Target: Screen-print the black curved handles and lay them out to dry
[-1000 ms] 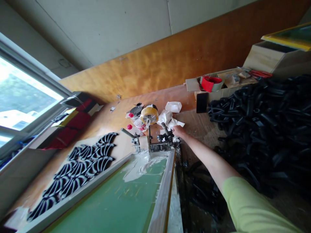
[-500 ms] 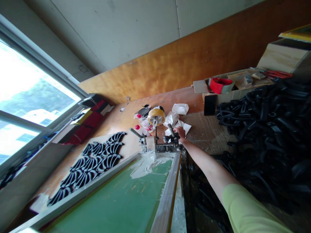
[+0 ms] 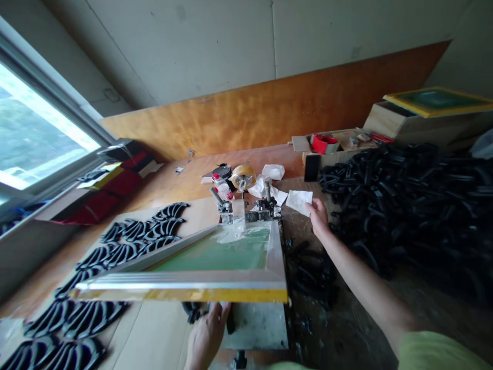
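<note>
My right hand pinches a small white sheet of paper or tissue by its edge, right of the clamp hinge. My left hand reaches under the raised front of a screen printing frame. Its fingers are bent around a black plastic part, which shows on the left of them; the fingertips are partly hidden by the frame. The frame's green mesh carries a smear of white ink near the hinge. Below it is a grey base plate.
Rows of curved black parts lie on cardboard at the left. A big heap of black parts fills the right. Behind the hinge are a yellow tape roll, a red-capped bottle and crumpled white paper.
The screen frame's front has lifted. My right hand has moved right from beside the hinge with a white sheet in it. My left hand has come into view under the frame.
</note>
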Available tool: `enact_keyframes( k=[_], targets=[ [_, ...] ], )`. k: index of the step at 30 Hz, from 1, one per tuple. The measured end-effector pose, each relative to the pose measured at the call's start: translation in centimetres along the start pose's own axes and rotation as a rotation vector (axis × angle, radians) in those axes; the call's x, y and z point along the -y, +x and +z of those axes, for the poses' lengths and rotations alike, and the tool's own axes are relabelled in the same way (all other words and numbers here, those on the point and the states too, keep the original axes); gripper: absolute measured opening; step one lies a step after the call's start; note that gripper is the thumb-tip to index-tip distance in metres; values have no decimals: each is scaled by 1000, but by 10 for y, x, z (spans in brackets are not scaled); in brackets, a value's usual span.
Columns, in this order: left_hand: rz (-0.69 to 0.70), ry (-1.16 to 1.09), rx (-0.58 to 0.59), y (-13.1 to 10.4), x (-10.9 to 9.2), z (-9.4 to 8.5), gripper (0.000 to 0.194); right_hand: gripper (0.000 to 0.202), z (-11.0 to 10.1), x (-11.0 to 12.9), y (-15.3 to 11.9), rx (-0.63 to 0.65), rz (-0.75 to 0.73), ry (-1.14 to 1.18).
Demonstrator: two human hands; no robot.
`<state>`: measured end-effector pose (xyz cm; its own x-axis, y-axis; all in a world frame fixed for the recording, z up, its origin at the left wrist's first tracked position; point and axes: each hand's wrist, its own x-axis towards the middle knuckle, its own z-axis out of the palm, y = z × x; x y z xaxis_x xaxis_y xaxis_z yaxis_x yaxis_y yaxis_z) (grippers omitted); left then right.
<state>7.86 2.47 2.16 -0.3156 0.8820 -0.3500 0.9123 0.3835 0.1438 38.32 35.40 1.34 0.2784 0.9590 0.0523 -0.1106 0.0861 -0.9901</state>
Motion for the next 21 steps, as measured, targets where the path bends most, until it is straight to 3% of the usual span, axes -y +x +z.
enact_keyframes(
  k=[2,4,8,11,13,16,19,21],
  targets=[
    [-16,-238,5,2,-10,-9,32,41,-22,14,-43,1,34,7],
    [35,-605,81,0,-31,-19,40,41,-31,29,-95,43,65,0],
    [72,-1409,398,-6,-87,-29,58,38,-20,55,-200,217,132,-12],
    [36,-1733,418,-6,-108,-29,53,37,-6,60,-254,380,195,-31],
    [29,-1825,341,-6,-107,-30,46,38,-1,57,-272,422,184,-91],
    [70,-1864,255,-4,-93,-33,40,52,3,50,-280,293,148,-156],
    [123,-1868,247,-2,-79,-36,38,81,14,51,-280,264,379,-7],
    [160,-1819,279,-1,-74,-36,38,81,25,55,-281,347,561,121]
  ],
)
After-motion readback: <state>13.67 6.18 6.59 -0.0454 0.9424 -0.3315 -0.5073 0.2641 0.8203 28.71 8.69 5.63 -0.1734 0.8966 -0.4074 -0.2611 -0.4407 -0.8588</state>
